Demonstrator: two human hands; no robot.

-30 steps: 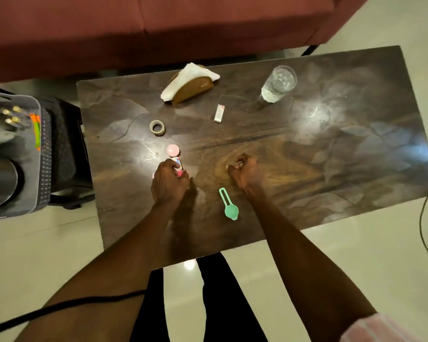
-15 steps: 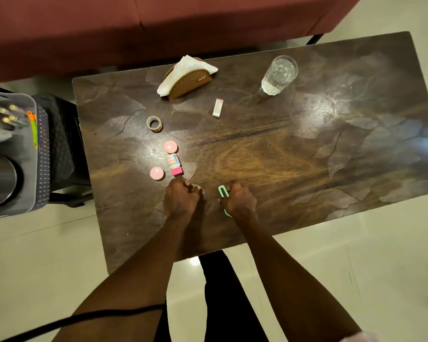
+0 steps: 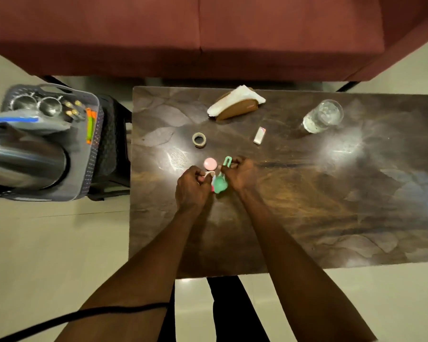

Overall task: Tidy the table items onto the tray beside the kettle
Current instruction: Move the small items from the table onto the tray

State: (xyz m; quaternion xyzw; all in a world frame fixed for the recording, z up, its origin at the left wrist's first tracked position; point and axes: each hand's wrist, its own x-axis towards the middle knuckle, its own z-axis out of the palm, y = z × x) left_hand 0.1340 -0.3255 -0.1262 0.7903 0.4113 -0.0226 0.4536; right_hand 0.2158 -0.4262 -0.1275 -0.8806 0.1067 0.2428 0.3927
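Right hand (image 3: pixel 240 175) pinched the scoop (image 3: pixel 220 181) by its handle, long axis running toward the table's (image 3: pixel 331 218) far edge. Left hand (image 3: pixel 192 187) curled on a small pink item (unclear). Tray (image 3: pixel 89 154) lay well off the table's left edge, nearer the left hand.
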